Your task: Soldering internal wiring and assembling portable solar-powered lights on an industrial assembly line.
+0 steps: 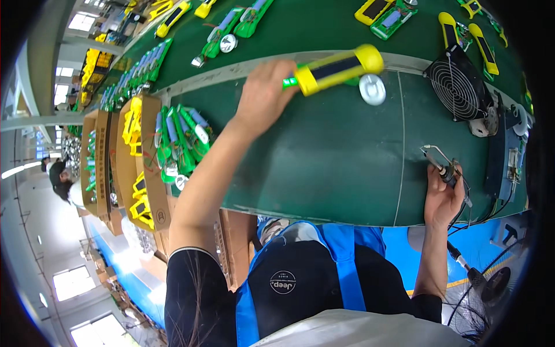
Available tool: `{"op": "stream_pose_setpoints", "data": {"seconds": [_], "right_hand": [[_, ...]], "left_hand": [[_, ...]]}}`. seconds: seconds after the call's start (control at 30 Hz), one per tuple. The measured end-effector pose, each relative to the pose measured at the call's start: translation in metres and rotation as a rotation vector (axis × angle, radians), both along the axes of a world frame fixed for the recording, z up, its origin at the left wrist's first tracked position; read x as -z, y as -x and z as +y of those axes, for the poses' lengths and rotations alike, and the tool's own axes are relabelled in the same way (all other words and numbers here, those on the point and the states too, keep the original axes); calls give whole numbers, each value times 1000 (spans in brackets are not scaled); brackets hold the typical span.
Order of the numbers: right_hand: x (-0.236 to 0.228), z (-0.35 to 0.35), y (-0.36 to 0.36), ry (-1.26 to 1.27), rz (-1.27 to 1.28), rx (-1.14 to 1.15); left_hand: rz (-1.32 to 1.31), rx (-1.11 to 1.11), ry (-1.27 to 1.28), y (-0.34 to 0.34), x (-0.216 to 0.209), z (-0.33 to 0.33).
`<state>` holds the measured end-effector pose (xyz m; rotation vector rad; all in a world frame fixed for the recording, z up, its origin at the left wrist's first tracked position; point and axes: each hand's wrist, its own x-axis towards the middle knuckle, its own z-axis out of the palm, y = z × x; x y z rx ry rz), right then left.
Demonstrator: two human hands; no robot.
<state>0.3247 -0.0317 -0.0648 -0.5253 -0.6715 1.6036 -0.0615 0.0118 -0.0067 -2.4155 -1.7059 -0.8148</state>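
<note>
My left hand reaches over the far part of the green bench and is closed on a yellow and green lamp housing with a dark panel along it. A round white and silver lamp head shows just below the housing's right end. On the right, my right hand is closed around the handle of a soldering iron. A thin bent metal tube runs beside the iron's tip, which points up and left, apart from the housing.
Green circuit assemblies are heaped at the bench's left, beside cardboard boxes of yellow casings. A black fan and a dark soldering station stand at the right. More yellow and green parts lie across the far strip.
</note>
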Motion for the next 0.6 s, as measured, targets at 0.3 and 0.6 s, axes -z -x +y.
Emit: {"op": "stream_pose_setpoints", "data": {"seconds": [0.3,0.6], "right_hand": [[-5,-3,4,98,21,30],[-24,8,22,47,-48,66]], "left_hand": [[-13,-218,19,23,17,137],[298,-582,11,94,7,157]]}}
